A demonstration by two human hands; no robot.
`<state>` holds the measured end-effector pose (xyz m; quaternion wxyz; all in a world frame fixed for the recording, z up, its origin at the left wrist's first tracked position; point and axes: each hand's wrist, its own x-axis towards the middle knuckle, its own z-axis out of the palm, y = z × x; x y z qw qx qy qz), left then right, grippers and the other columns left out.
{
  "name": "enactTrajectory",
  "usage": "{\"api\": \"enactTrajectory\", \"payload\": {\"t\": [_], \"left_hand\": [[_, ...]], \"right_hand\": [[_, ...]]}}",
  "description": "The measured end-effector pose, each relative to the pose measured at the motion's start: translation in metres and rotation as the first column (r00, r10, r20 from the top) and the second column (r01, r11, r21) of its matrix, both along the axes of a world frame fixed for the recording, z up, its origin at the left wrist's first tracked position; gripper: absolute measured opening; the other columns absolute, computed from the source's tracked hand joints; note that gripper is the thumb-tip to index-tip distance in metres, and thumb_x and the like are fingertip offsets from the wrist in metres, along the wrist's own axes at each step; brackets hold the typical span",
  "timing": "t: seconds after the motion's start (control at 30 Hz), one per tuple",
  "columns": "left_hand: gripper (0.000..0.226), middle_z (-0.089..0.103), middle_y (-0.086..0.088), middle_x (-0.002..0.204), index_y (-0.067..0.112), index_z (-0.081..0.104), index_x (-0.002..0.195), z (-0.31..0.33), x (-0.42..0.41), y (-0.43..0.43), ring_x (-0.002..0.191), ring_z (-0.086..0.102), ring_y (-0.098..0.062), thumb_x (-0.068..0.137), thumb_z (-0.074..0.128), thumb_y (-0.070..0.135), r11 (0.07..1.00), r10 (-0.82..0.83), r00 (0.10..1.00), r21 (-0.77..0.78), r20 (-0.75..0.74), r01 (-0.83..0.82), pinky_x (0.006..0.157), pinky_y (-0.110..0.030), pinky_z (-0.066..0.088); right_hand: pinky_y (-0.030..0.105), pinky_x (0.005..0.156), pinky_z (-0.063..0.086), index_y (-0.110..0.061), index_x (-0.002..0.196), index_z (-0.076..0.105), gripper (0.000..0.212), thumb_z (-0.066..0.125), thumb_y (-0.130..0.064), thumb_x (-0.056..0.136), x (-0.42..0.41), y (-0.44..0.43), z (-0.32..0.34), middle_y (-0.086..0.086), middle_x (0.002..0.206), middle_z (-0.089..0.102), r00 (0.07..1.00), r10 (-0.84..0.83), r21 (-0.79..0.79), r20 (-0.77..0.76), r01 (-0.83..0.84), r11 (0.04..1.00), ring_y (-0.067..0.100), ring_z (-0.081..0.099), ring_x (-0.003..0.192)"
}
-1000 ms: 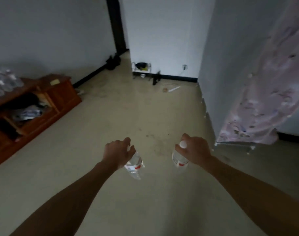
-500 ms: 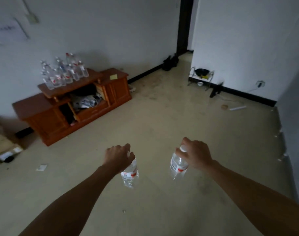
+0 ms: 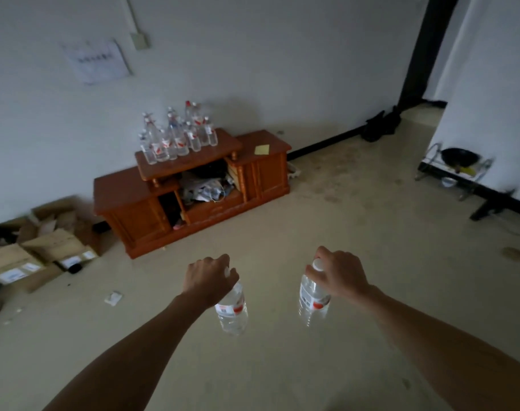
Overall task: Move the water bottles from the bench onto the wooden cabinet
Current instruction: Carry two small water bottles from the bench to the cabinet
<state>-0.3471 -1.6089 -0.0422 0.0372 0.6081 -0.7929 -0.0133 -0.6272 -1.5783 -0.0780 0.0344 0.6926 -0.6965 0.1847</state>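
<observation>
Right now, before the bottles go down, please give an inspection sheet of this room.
Surface: cabinet, raised top carries a bottle cluster.
Job's things: left bottle, right bottle, both carried.
Clutter: boxes beside cabinet; floor scrap; papers in open bay; yellow note.
Grips: left hand holds left bottle's top; right hand pinches right bottle's cap.
Cables: thin run rising from a wall box.
Surroundings: wall sheet; rack with pan; shoes by door frame.

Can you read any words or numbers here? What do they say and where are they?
Nothing is readable.
Paper on the wall: one dark line, too blurred.
Left-hand bottle label: red mark, print blurred.
Right-hand bottle label: the same.
Bottles on the cabinet: too small.
Cardboard box stickers: too small.
</observation>
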Motion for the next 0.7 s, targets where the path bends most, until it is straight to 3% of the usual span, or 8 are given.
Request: {"api": "enactTrajectory", "payload": {"t": [0.2, 0.4, 0.57, 0.7], "left_hand": [[0.029, 0.068, -0.005, 0.081, 0.019, 0.058, 0.096, 0.023, -0.003, -0.126, 0.074, 0.063, -0.026, 0.092, 0.048, 0.045, 0.979, 0.191, 0.975, -0.052, -0.111, -0.198, 0.069, -0.032, 0.049], [0.024, 0.066, -0.004, 0.08, 0.015, 0.063, 0.086, 0.029, 0.018, -0.25, 0.072, 0.061, -0.024, 0.086, 0.06, 0.039, 0.935, 0.321, 0.92, -0.082, -0.227, -0.346, 0.065, -0.03, 0.05], [0.022, 0.066, 0.002, 0.077, 0.022, 0.06, 0.096, 0.011, 0.054, -0.365, 0.069, 0.063, -0.019, 0.086, 0.056, 0.041, 0.927, 0.355, 0.919, -0.061, -0.169, -0.369, 0.066, -0.029, 0.051], [0.026, 0.063, 0.001, 0.071, 0.019, 0.053, 0.088, 0.019, 0.089, -0.481, 0.065, 0.062, -0.019, 0.089, 0.05, 0.045, 0.936, 0.342, 0.934, -0.055, -0.102, -0.349, 0.064, -0.03, 0.05]], "right_hand": [[0.03, 0.063, 0.046, -0.016, 0.09, 0.06, 0.043, 0.051, -0.056, 0.077, -0.006, -0.178, 0.024, 0.005, 0.07, 0.07, 0.982, 0.188, -0.032, -0.001, -0.188, 0.982, 0.029, 0.066, 0.066], [0.026, 0.052, 0.047, -0.015, 0.086, 0.061, 0.056, 0.036, -0.064, 0.081, 0.018, -0.348, 0.027, 0.002, 0.065, 0.066, 0.929, 0.369, -0.073, -0.041, -0.371, 0.926, 0.02, 0.061, 0.054], [0.024, 0.046, 0.036, -0.019, 0.072, 0.05, 0.045, 0.035, -0.061, 0.079, 0.053, -0.469, 0.014, -0.004, 0.055, 0.051, 0.907, 0.421, -0.054, -0.03, -0.422, 0.905, 0.015, 0.049, 0.046], [0.023, 0.042, 0.029, -0.017, 0.074, 0.054, 0.046, 0.036, -0.058, 0.079, 0.085, -0.58, 0.021, -0.006, 0.054, 0.047, 0.9, 0.436, -0.084, -0.015, -0.435, 0.896, 0.014, 0.047, 0.046]]}}
